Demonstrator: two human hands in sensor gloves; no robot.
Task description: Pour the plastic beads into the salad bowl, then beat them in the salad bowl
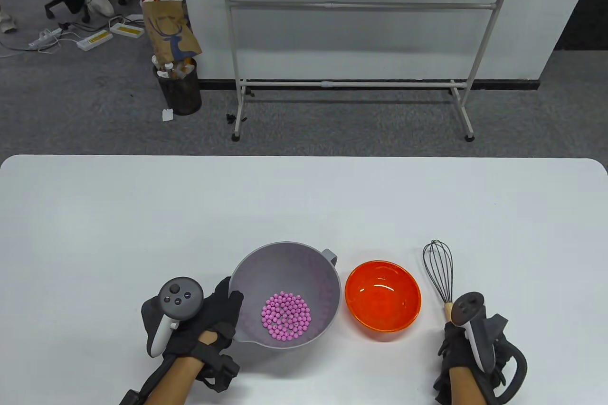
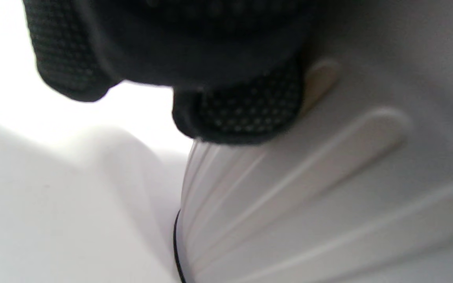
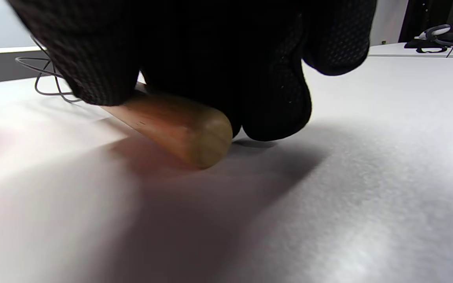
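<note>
The grey salad bowl (image 1: 304,262) stands near the table's front edge with a heap of pink plastic beads (image 1: 285,317) on its bottom. My left hand (image 1: 229,299) grips the bowl's left rim; in the left wrist view its gloved fingers (image 2: 242,114) lie against the bowl's ribbed outer wall (image 2: 328,188). An orange bowl (image 1: 383,299) sits empty just right of it. Further right lies the whisk (image 1: 439,269), wires pointing away. My right hand (image 1: 451,336) curls over its wooden handle (image 3: 175,125), which still rests on the table; the fingers (image 3: 273,98) touch the tabletop.
The white table (image 1: 142,215) stretches far behind and to both sides of the bowls. Beyond its far edge are a whiteboard stand (image 1: 351,82), a bin (image 1: 179,89) and a paper bag (image 1: 168,30) on the carpet.
</note>
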